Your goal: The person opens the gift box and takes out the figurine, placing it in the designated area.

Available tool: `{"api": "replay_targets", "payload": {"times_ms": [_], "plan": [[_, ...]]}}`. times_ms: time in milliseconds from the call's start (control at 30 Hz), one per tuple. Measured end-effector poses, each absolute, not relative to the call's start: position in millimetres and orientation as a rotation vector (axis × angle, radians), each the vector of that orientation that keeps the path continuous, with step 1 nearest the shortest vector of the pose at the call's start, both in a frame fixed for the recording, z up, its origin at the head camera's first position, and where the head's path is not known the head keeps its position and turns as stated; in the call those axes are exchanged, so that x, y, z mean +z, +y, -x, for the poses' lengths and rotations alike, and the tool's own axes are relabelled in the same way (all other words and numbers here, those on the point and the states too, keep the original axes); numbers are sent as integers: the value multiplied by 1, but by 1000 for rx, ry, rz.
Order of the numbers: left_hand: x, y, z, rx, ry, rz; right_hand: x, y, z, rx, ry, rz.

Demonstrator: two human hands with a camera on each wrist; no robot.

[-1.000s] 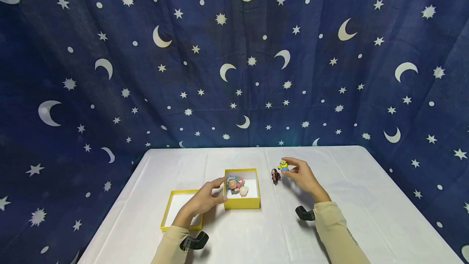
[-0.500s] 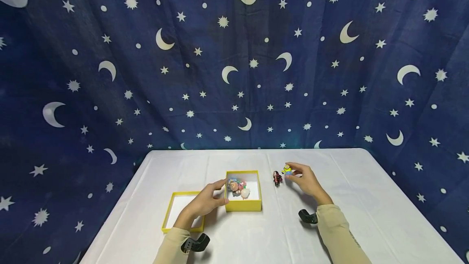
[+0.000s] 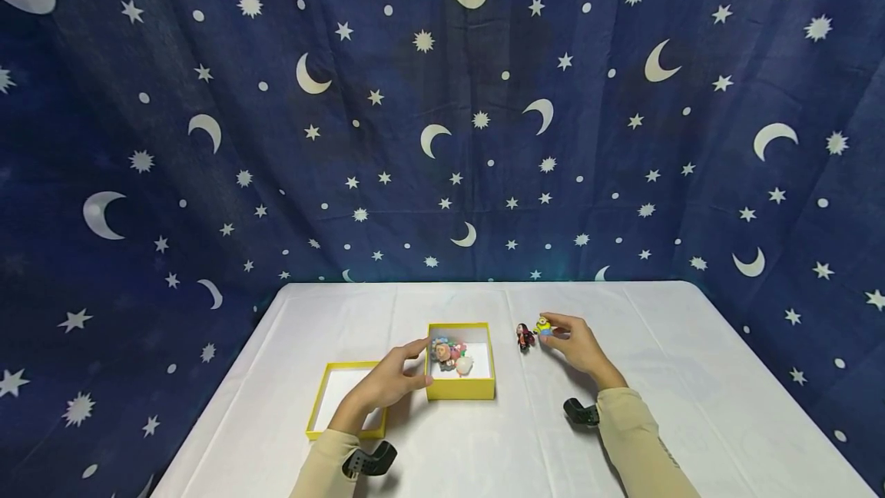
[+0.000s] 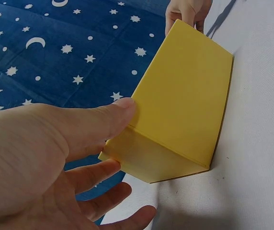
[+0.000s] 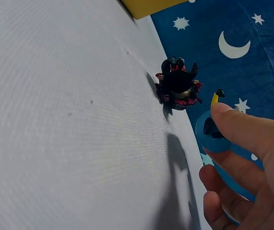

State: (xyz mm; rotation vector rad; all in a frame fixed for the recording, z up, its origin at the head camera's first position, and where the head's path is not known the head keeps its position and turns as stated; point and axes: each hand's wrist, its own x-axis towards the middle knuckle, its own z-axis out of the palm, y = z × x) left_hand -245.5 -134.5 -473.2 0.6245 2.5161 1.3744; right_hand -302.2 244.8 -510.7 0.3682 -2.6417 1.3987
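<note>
My left hand (image 3: 390, 381) holds the left side of an open yellow box (image 3: 459, 389), thumb near the front corner and fingers farther back. The left wrist view shows its thumb and index fingertip against the box (image 4: 185, 96). Several small figurines (image 3: 449, 353) lie inside the box. To the right, my right hand (image 3: 575, 343) pinches a yellow and blue minion figurine (image 3: 543, 327). In the right wrist view the underside of its round blue base (image 5: 205, 136) faces the camera. Beside it stands a dark red and black figurine (image 3: 524, 336) on the table.
A yellow box lid (image 3: 332, 398) lies with its white inside up, left of the box and partly behind my left hand. White cloth covers the table (image 3: 512, 444). A dark blue curtain (image 3: 442, 137) with moons and stars hangs behind.
My right hand has lowered the minion figurine slightly, closer to the table and to the dark figurine. My left hand stays at the box. The head view has shifted a little.
</note>
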Motion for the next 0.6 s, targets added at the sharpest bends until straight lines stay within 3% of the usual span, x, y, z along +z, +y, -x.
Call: {"api": "replay_targets", "payload": {"times_ms": [600], "plan": [[-474,-135,245,1360,2529,-644,-520,244,305,1361,-2675,-332]]}}
